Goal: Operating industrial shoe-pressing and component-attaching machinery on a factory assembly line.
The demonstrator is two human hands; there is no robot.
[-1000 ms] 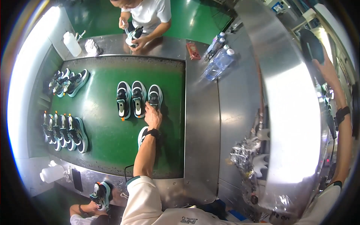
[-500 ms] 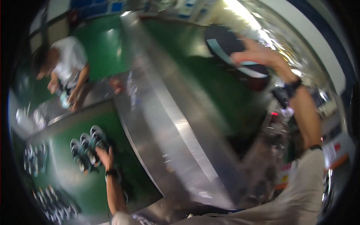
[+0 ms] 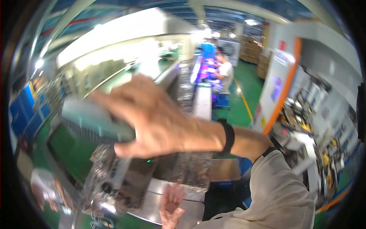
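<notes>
My right hand (image 3: 152, 114) reaches across the middle of the view, its fingers and thumb closed round a shoe sole (image 3: 95, 120). The sole is pale grey-green, with a dark ridged side facing down, and motion smears it. Palm exposed and fingers stretched, my left hand (image 3: 172, 204) is low in the centre, holding nothing, above or beside a metal surface (image 3: 190, 213). At the bottom, left of that hand, part of a shoe (image 3: 102, 221) shows.
Clear plastic sheeting (image 3: 105, 194) hangs over equipment ahead. One person (image 3: 47, 187) is at lower left; another (image 3: 225, 72) works by a purple-lit conveyor line (image 3: 204, 99). A white machine panel with an orange edge (image 3: 282, 95) and a cluttered tool rack (image 3: 305, 114) stand right.
My view has swung up and to the right, away from the green table of shoes. My left hand has left the shoes there. The sole remains in my right hand, now in front of me.
</notes>
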